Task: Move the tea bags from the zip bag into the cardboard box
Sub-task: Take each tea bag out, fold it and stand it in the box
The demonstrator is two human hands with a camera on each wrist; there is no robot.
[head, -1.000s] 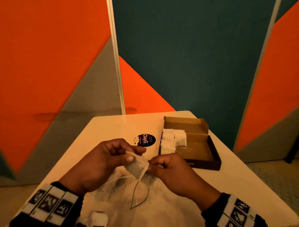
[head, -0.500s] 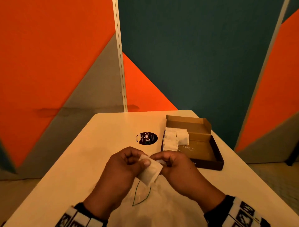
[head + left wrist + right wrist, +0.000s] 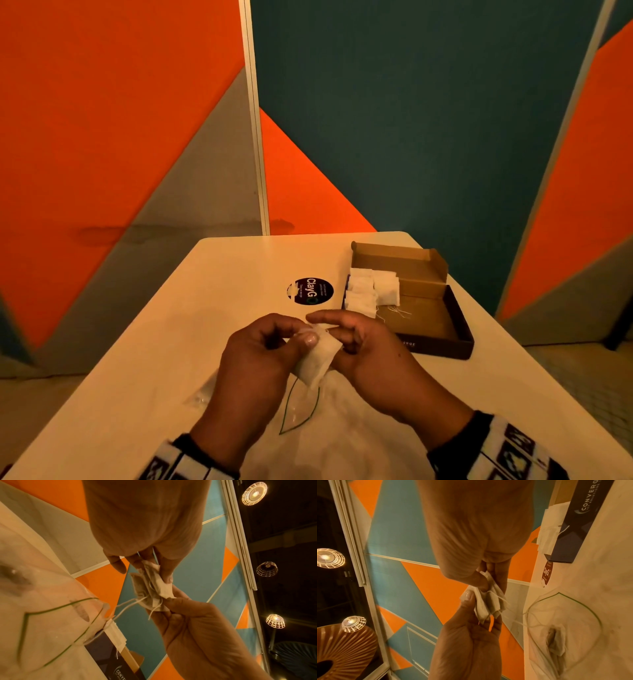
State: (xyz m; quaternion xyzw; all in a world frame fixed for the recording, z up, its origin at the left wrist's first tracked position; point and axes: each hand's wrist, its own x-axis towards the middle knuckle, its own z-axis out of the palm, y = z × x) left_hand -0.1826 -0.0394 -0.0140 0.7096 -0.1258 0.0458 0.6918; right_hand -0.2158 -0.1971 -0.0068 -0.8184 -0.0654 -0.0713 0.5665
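Observation:
Both hands hold a small bunch of white tea bags (image 3: 317, 359) above the table, just in front of me. My left hand (image 3: 306, 334) pinches the bunch (image 3: 150, 588) between thumb and fingers. My right hand (image 3: 337, 337) pinches the other side, with loose strings dangling below (image 3: 488, 601). The clear zip bag (image 3: 301, 407) lies flat on the table under the hands, and another tea bag (image 3: 556, 642) shows inside it. The open cardboard box (image 3: 455, 329) stands to the right and beyond, with several tea bags (image 3: 366, 291) stacked at its left end.
A round black sticker (image 3: 310, 291) lies on the white table (image 3: 171, 342) left of the box. Orange, grey and teal wall panels stand close behind the table's far edge. The floor drops away on both sides.
Both hands have lifted the tea bags off the zip bag and carried them forward a little, toward the box. The right hand's index finger now stretches over the bunch.

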